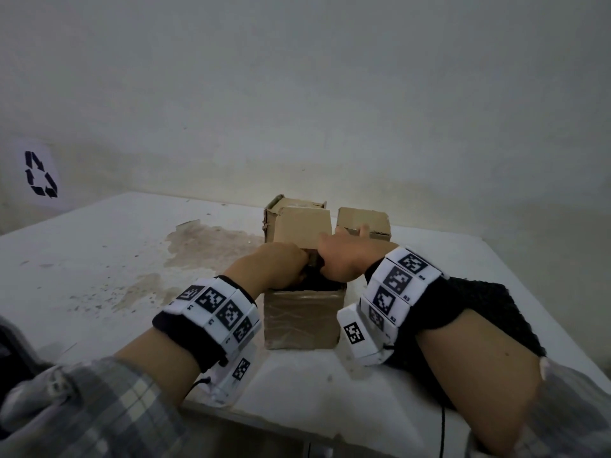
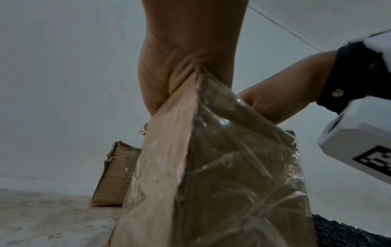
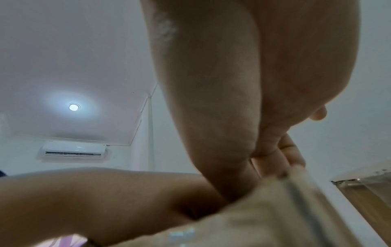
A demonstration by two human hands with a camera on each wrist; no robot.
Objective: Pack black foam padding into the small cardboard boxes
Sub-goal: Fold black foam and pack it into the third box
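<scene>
Both hands (image 1: 307,264) inside box (image 1: 302,320) rim

Both hands' fingertips are disappearing inside the near box (image 1: 302,317), hiding the black foam (image 1: 315,280) there.

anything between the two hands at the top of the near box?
Head view: black foam padding in the near box opening, between left hand and right hand.
</scene>
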